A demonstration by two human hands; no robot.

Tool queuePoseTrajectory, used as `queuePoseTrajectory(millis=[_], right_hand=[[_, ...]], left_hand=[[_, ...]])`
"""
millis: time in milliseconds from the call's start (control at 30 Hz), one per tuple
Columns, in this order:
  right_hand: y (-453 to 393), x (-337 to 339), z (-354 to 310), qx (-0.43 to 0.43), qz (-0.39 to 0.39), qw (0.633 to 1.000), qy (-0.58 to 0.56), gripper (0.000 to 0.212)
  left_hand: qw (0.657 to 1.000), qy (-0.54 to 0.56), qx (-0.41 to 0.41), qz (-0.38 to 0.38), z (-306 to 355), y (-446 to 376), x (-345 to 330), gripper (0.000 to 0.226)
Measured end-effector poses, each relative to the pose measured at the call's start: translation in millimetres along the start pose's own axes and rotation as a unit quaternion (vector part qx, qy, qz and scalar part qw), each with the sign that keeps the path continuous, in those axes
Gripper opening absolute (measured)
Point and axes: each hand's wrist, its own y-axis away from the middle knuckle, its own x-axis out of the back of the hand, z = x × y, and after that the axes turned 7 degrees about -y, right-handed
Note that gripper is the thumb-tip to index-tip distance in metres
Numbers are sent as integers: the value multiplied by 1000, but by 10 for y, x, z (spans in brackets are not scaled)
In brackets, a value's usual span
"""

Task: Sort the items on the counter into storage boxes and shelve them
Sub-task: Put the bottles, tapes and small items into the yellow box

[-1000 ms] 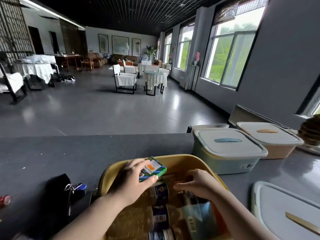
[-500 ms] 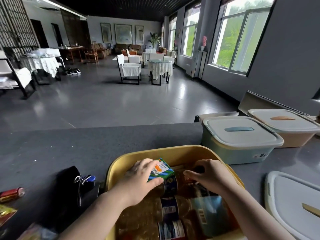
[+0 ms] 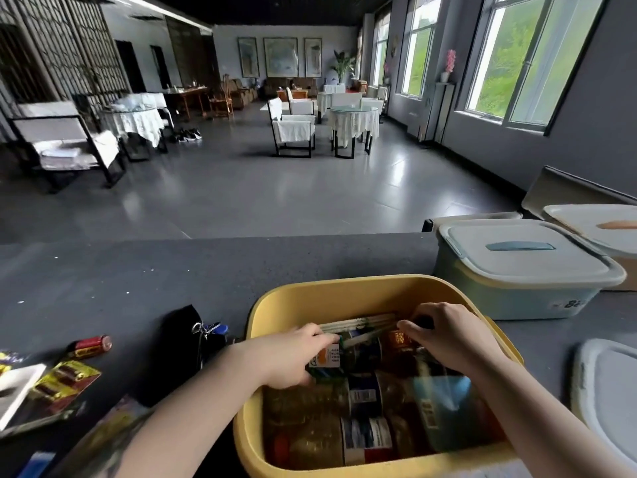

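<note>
Packing step: left hand [image 3: 293, 357] is gripping small carton [image 3: 325, 358] inside yellow box [image 3: 344, 291]; right hand [image 3: 448, 339], fingers curled, is pinching packets [image 3: 362, 322] at box's far end. Next: seat carton, then lid.

Daylight floods in from the right-hand windows [image 3: 517, 60] — glare on the floor [image 3: 241, 188]; edges bend, lower corners blur.

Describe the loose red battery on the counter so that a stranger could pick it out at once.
Start at the yellow storage box on the dark counter, then look left past the black pouch with keys. The loose red battery lies on its side there, bare on the counter. Unlike the batteries in the yellow blister pack nearer the person, it has no packaging.
</note>
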Motion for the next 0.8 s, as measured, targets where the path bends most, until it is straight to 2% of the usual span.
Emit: queuePoseTrajectory(millis=[200,300,333,400,500,567,633,700,800], right_hand=[[23,34,-47,5,16,1000,-25,29],[130,51,-269,20,121,987,-106,27],[194,53,-402,25,156,977,-141,23],[330,-14,-798,85,175,957,-216,11],[650,-174,-1433,192,118,922,-315,10],[836,-306,-1778,243,78,903,-346,9],[986,-431,-2041,273,48,891,-358,13],[1092,-549,-2252,309,26,885,-346,19],[1240,-814,-2546,344,0,873,-344,25]], left_hand=[[995,-47,35,83,103,229,12,73],[974,22,110,198,74,530,-168,64],[959,53,126,250,63,619,-247,60],[915,119,152,355,17,856,-461,51],[841,231,208,442,-117,1251,-820,42],[809,232,278,464,-341,1542,-1121,32],[775,237,347,473,-602,1823,-1432,23],[746,267,402,459,-816,2051,-1675,24],[726,284,435,450,-1043,2206,-1909,31]])
